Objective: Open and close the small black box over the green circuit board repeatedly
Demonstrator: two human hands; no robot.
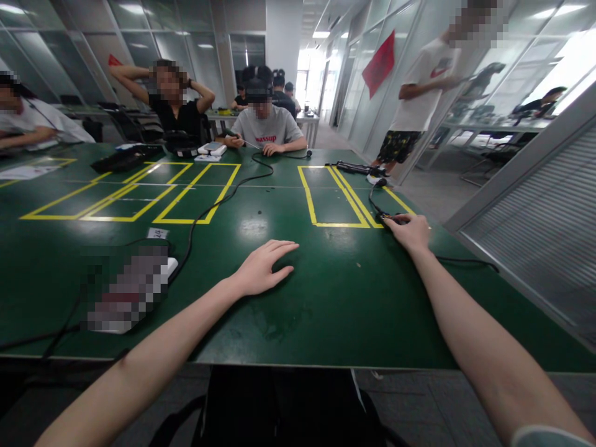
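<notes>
My left hand (266, 267) rests low over the middle of the green table (298, 323), its thumb and fingers apart and nothing between them. At the right, my right hand (410, 232) has its fingertips closed on a small dark object (395, 218) beside the yellow tape. What this object is cannot be made out. A black cable (372, 197) runs from it up to a small black round piece (380, 183). Another dark cable (465, 261) lies on the table to the right of my right wrist.
A blurred device (133, 288) with cables lies at the left. Yellow tape rectangles (181, 221) mark the table. A black folded stand (354, 167) lies at the back right, a black bag (125, 158) at the back left. Several people are around; one sits opposite, hands on the table.
</notes>
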